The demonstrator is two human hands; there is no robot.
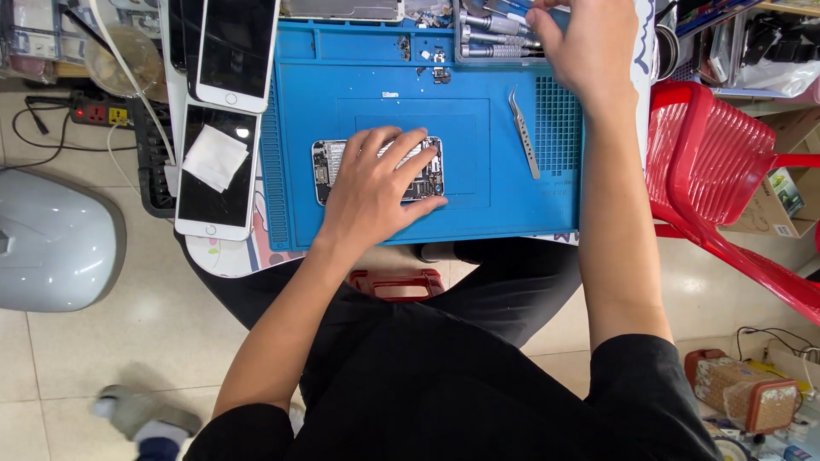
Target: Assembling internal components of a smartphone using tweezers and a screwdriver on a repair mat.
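Observation:
An opened phone body (331, 166) with its insides showing lies flat on the blue work mat (478, 171). My left hand (376, 183) rests on top of it, fingers spread, pressing it down. My right hand (582, 47) reaches to the far right of the mat, over a tray of screwdrivers (495, 38) with silver handles. Its fingers curl over the tools; whether it grips one is hidden. Metal tweezers (524, 132) lie on the mat between the two hands.
Two white phones (231, 51) (213, 183) lie screen up left of the mat, one with a white wipe on it. Small screws and parts (437, 68) sit at the mat's far edge. A red plastic chair (717, 162) stands right. A grey helmet (51, 239) lies on the floor left.

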